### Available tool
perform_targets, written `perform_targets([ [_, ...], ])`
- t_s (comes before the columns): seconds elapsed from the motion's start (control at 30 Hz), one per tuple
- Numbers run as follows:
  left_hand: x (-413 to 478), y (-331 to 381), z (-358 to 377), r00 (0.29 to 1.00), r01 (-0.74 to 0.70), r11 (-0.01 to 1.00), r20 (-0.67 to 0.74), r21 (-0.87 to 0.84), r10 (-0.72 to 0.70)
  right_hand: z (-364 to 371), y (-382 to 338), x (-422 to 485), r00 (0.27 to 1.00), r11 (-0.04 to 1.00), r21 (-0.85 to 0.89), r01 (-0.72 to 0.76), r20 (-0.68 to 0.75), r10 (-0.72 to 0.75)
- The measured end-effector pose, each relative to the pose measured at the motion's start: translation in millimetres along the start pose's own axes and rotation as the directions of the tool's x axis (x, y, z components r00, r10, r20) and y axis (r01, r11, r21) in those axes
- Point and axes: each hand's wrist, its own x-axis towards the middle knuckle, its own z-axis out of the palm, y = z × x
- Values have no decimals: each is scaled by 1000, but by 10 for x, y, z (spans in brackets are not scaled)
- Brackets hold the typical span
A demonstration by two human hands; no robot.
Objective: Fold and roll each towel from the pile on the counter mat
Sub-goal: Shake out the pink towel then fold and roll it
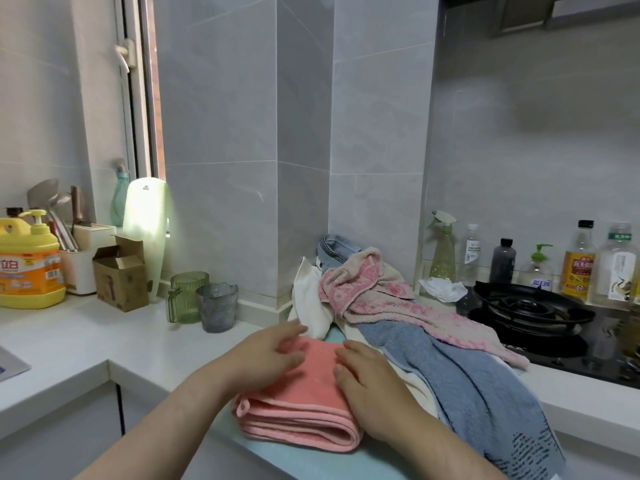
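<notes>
Coral towel [304,407]: folded into a thick band of several layers, lying flat under both my hands on the pale blue mat [311,459] at the near edge of the tabletop [86,348]. It is not yet rolled.
Left hand [273,355]: released, fingers spread and nearly straight, palm down on the far left part of the coral towel. It presses the cloth and grips nothing.
Right hand [370,386]: also released, fingers laid flat and close together on the towel's right side, thumb tip on the cloth toward my left hand. Nothing is pinched.
Pile: a loose heap just beyond and to the right of my right hand. A blue towel [467,379] drapes past my right wrist and over the tabletop edge. A pink patterned towel [374,292] lies crumpled on top of it, farther from the hand. A cream towel [311,299] shows just beyond my left fingertips, and a blue striped cloth [337,249] peeks out at the back.
Done: by my judgement, the folding of this one towel is finished or nearly so.
Left: rolling the coral towel, then folding and rolling everything in the heap. I see no rolled towel anywhere.
</notes>
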Motion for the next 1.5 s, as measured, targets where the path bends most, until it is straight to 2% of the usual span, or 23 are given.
perform_targets([
  [0.07, 18, 5, 99, 987, -67, 979, 154, 192, 37, 45, -16, 51, 993, 997, -41, -59, 96, 63],
  [0.13, 32, -72, 160, 970, -77, 943, 243, 323, -4, 104, 1, 46, 979, 995, -59, -84, 180, 94],
  [0.23, -14, -155, 193, 944, -44, 932, 320, 359, -79, 171, 63, 30, 966, 994, -86, -70, 243, 89],
  [0.37, -9, -206, 262, 942, -63, 901, 325, 428, -88, 202, 105, 40, 955, 993, -100, -69, 283, 95],
  [0.5, 3, -185, 292, 939, -75, 887, 332, 457, -92, 180, 78, 39, 962, 993, -41, -106, 250, 113],
  [0.6, -15, -190, 309, 944, -73, 892, 319, 446, -83, 113, 4, 18, 967, 962, 123, -244, 101, 232],
  [0.67, -19, -213, 320, 953, -72, 898, 296, 434, -67, 76, -51, 18, 925, 890, 265, -372, 21, 380],
  [0.7, -18, -226, 326, 958, -66, 905, 282, 421, -61, 69, -67, 36, 889, 814, 390, -431, 31, 456],
  [0.77, -15, -255, 355, 969, -49, 920, 241, 389, -50, 75, -101, 102, 820, 587, 656, -475, 88, 565],
  [0.83, -40, -274, 382, 978, -31, 923, 202, 385, -52, 108, -118, 179, 775, 435, 766, -473, 128, 618],
  [0.87, -69, -272, 382, 983, -25, 924, 178, 382, -47, 118, -144, 208, 770, 418, 767, -487, 152, 619],
  [0.9, -79, -281, 370, 989, -19, 933, 143, 361, -35, 120, -186, 227, 785, 444, 751, -488, 155, 600],
  [0.97, -95, -213, 281, 999, -42, 974, -13, 222, 46, 49, -294, 226, 869, 589, 697, -408, 98, 486],
  [1.0, -78, -165, 197, 989, -86, 992, -111, 90, 96, -16, -339, 223, 916, 661, 674, -329, 56, 398],
  [1.07, -29, 4, -80, 971, -128, 978, -220, -164, 90, -195, -428, 213, 981, 767, 627, -137, -21, 193],
  [1.13, 25, 144, -383, 980, -111, 964, -190, -240, 65, -387, -503, 211, 998, 788, 615, 16, -61, 27],
  [1.23, 8, 404, -714, 989, -145, 961, -46, -237, 138, -641, -553, 175, 992, 810, 572, 126, -86, -94],
  [1.33, -54, 622, -803, 983, -174, 941, 11, -290, 185, -783, -550, 127, 989, 801, 581, 146, -73, -127],
  [1.43, -84, 710, -776, 986, -166, 916, -47, -366, 160, -838, -453, 58, 991, 776, 615, 137, -80, -111],
  [1.5, -110, 744, -768, 990, -143, 880, -72, -453, 124, -857, -324, -12, 997, 732, 676, 81, -66, -50],
])
